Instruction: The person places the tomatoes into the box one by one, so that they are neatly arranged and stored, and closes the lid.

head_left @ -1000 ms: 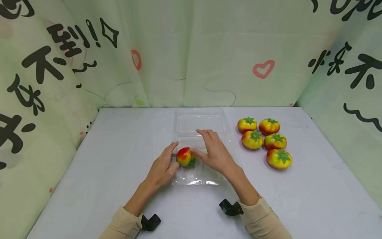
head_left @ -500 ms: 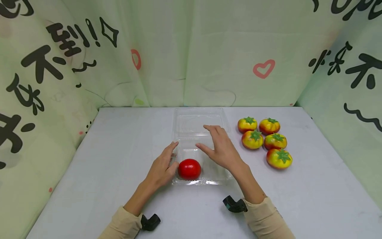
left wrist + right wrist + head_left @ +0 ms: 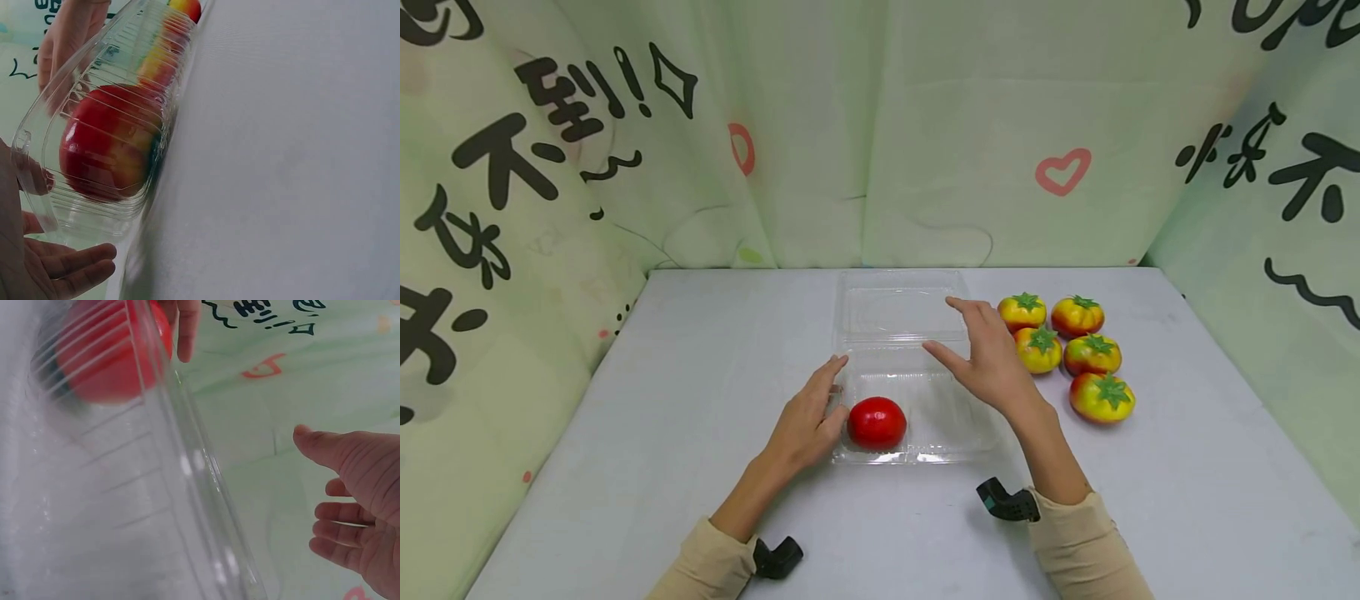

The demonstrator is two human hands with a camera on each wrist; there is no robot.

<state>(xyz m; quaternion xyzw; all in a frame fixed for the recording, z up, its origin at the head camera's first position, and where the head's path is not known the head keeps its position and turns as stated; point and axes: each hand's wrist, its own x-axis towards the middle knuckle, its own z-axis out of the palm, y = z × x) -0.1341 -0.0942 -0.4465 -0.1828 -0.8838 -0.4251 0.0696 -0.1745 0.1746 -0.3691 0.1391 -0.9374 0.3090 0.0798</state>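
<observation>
A toy tomato [image 3: 877,424] shows its smooth red side up in the front left part of a clear plastic box [image 3: 951,408], whose lid [image 3: 901,307] lies folded back behind it. My left hand [image 3: 805,421] rests at the box's left edge, thumb close to the tomato, its other fingers loosely extended [image 3: 84,265] outside the wall in the left wrist view. My right hand [image 3: 996,358] hangs over the right side of the box, thumb and fingers spread with nothing between them. In the right wrist view the same tomato [image 3: 112,356] appears through the ribbed wall.
Several yellow-red toy tomatoes with green leaf tops [image 3: 1092,356] stand grouped right of the box on the white table [image 3: 700,350]. My right hand partly covers the nearest ones. A green printed curtain [image 3: 955,167] closes off the back and sides.
The tomato has turned from leafy side partly showing to red side up and settled nearer the front. My right hand has released it and moved right; my left hand stays put.
</observation>
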